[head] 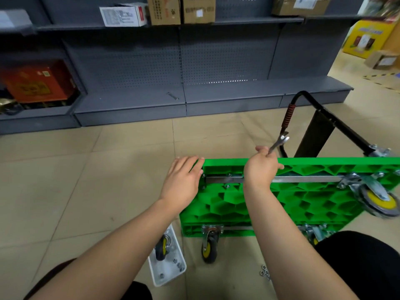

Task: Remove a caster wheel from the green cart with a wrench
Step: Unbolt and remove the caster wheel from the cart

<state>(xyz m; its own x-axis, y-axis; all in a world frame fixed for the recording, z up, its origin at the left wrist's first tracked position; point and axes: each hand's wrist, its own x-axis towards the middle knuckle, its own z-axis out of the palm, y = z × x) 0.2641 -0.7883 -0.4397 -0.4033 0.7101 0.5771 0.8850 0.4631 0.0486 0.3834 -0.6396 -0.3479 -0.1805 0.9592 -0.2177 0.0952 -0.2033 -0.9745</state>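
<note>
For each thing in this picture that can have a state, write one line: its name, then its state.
green cart: upside down on the floor, underside facing up.
left hand: open, fingers resting on the cart's corner.
right hand: gripping the wrench.
wrench: held up, off any bolt.
detached caster wheel: lying in the white tray.
white tray: on the floor, holding loose hardware.
caster wheels: three in view bolted on.
nuts: loose on the floor.

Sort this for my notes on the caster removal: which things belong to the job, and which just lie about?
Job: green cart, wrench in right hand, left hand, white tray holding a removed caster, loose nuts.

Lying about: second wrench on shelf, cardboard boxes, red box.
</note>
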